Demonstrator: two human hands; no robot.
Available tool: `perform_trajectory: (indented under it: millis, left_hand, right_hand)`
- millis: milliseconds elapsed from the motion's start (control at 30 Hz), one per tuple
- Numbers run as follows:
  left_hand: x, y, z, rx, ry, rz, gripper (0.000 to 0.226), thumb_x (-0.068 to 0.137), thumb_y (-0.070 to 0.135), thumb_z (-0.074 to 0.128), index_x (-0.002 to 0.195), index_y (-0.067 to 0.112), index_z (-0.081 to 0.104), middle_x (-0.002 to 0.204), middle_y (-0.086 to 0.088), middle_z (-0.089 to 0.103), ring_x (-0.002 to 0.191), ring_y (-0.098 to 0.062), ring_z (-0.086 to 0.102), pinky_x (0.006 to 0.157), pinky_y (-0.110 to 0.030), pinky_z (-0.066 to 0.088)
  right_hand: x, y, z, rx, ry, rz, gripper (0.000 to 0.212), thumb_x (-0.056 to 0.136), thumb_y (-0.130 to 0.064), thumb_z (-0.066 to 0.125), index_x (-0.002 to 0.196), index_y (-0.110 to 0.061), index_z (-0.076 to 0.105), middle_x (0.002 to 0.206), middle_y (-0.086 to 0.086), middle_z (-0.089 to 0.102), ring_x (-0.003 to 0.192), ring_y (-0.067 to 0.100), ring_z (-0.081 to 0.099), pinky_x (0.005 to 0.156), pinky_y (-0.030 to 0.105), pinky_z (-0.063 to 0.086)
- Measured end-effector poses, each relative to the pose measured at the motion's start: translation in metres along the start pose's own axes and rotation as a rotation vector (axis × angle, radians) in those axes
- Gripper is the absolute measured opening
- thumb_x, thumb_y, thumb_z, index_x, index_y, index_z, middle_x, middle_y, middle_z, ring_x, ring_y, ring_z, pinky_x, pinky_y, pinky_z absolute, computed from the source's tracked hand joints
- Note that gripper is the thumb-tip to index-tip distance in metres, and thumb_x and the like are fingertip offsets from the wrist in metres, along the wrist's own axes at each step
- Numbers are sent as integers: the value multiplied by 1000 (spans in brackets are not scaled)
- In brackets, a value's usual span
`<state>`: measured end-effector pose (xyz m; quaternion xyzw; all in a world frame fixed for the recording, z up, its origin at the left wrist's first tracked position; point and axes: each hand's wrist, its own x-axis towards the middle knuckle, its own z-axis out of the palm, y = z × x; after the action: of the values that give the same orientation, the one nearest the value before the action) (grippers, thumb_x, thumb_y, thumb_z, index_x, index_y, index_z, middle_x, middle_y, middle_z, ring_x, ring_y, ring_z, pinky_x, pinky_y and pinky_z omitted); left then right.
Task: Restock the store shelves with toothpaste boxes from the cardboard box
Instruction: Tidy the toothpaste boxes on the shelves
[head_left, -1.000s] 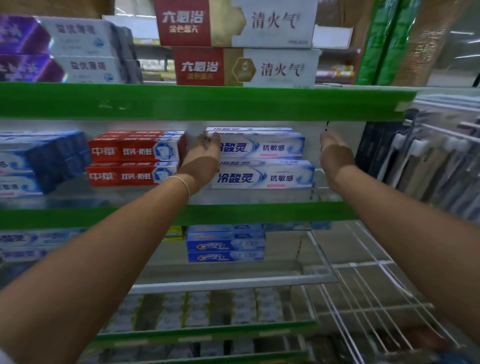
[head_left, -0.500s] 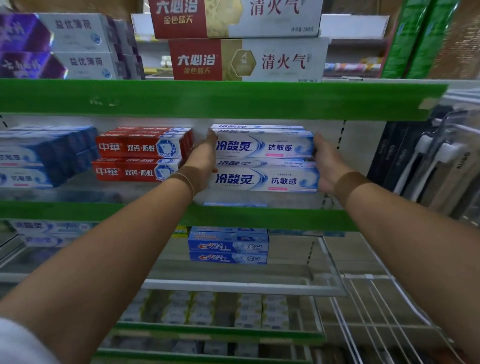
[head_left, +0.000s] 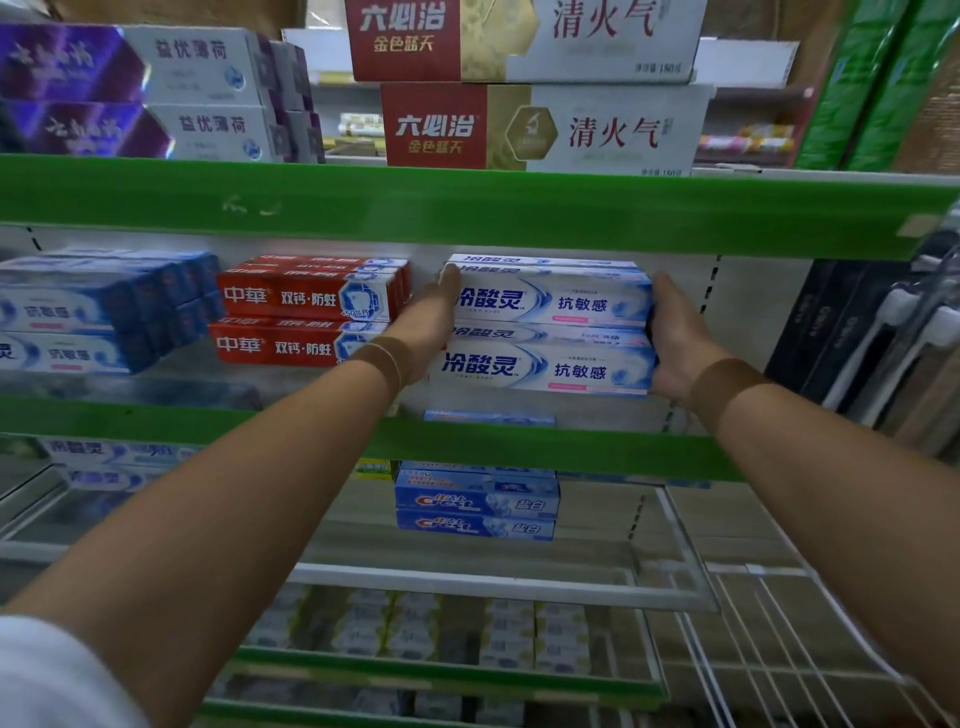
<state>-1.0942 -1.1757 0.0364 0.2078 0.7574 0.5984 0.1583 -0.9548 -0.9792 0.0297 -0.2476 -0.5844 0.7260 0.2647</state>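
Right now your left hand (head_left: 423, 332) lies flat against the left end of the stack of white-and-blue toothpaste boxes (head_left: 550, 332), fingers straight and together, fingertips reaching up to the top box's corner. Your right hand (head_left: 675, 338) is pressed to the stack's right end, its thumb straight up along the edge; its other fingers are behind the boxes, so you cannot tell how they lie. The stack shows 2 box fronts, one on the other, and stands on the middle shelf (head_left: 519, 447) with the green front strip, between your 2 palms.

Just beside your left hand stand the red toothpaste boxes (head_left: 306, 322), also 2 high, and your hand fills the gap between them and the white stack. Further left on that shelf are blue-and-white boxes (head_left: 78, 322). On the shelf above sit 2 large red-and-white cartons (head_left: 540, 124) and, to their left, purple-and-white boxes (head_left: 156, 93). Below the middle shelf, 2 blue Crest boxes (head_left: 475, 512) lie stacked. Toothbrush packs (head_left: 883, 338) hang at the right, near your right wrist. A white sleeve (head_left: 57, 675) shows at the lower left corner.
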Motion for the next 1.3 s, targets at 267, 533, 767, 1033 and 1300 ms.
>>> perform_trajectory:
  millis: [267,533,767,1033,1300]
  left_hand:
    - [22,-1,0,-280,-7,-136,72,77,74,55,124,20,56,125,-10,63,109,-33,62,101,-48,47]
    - [20,-2,6,-290,81,-19,37,101,50,37,98,23,62,90,2,65,90,-22,64,78,-34,52]
    - [16,-3,-2,-312,29,-46,37,97,57,41,103,27,63,106,-4,71,93,-28,67,87,-47,54]
    - [19,-7,-2,-347,-39,-118,37,93,60,50,91,26,63,90,-2,74,87,-28,71,85,-48,56]
    - [17,-7,6,-294,86,-116,33,94,57,50,83,26,52,96,-1,61,81,-17,59,81,-31,49]
  right_hand:
    - [9,1,3,52,20,24,65,98,-66,28,117,-18,68,113,14,72,101,36,70,89,55,54]
    - [17,8,4,42,39,-12,67,96,-67,34,127,-16,63,113,14,72,99,37,70,90,62,52]
    - [12,8,-3,59,-26,-9,66,98,-66,25,115,-20,68,108,11,74,98,34,71,85,53,56]
    - [10,7,-1,20,-26,17,73,97,-69,19,123,-19,65,115,12,72,103,35,70,89,55,54]
    - [9,5,4,-9,37,4,64,99,-65,24,115,-20,67,110,11,74,98,32,71,85,53,56]
